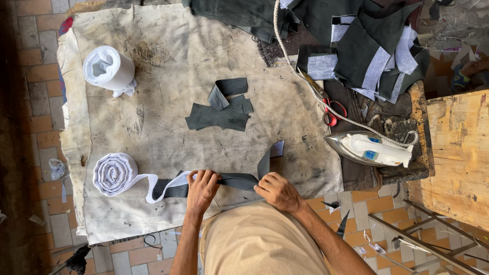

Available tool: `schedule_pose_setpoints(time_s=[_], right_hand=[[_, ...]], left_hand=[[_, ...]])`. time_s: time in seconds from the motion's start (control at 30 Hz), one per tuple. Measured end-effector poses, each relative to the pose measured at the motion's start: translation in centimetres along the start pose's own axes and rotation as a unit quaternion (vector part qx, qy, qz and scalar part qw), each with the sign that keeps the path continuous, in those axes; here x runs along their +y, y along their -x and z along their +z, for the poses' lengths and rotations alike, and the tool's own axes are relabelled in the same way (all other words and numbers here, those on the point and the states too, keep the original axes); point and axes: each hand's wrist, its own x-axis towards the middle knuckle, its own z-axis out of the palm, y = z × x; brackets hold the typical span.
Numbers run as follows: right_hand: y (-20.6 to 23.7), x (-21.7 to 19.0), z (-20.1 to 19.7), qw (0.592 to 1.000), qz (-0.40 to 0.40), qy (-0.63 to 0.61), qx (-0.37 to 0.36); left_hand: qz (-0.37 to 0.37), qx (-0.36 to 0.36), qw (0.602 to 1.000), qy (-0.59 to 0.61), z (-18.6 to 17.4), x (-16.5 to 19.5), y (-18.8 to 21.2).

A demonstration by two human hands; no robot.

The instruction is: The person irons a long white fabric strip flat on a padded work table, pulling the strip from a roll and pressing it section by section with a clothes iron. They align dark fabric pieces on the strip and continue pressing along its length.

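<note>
Left hand [202,186] fingers curled, pinching dark fabric strip [239,179] at 6 o'clock of counter [163,61] — right hand [277,191] gripping same strip. White interfacing roll [113,174] at 9 o'clock, iron [371,148] at 3 o'clock — cut pieces [220,113] ahead.

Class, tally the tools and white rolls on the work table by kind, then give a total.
White rolls: 2, one upright, one unwinding toward the left hand
Irons: 1
Red-handled scissors: 1
Total: 4
</note>
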Motion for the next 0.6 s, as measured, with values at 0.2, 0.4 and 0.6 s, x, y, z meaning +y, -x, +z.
schedule_pose_setpoints(time_s=[0.2, 0.4, 0.6], right_hand=[[0.1, -0.4, -0.1, 0.996, 0.079, -0.011, -0.049], [-1.4, -0.4, -1.4, 0.975, 0.181, -0.129, -0.020], [-3.6, 3.4, -6.8, 0.900, 0.322, -0.249, -0.155]], left_hand=[[-0.051, -0.005, 0.998, 0.033, 0.2, 0.1, -0.1], [-0.040, 0.013, 0.997, 0.065, -0.3, -1.0, -0.7], [-0.116, -0.150, 0.963, 0.193, -2.2, -2.9, -2.9]])
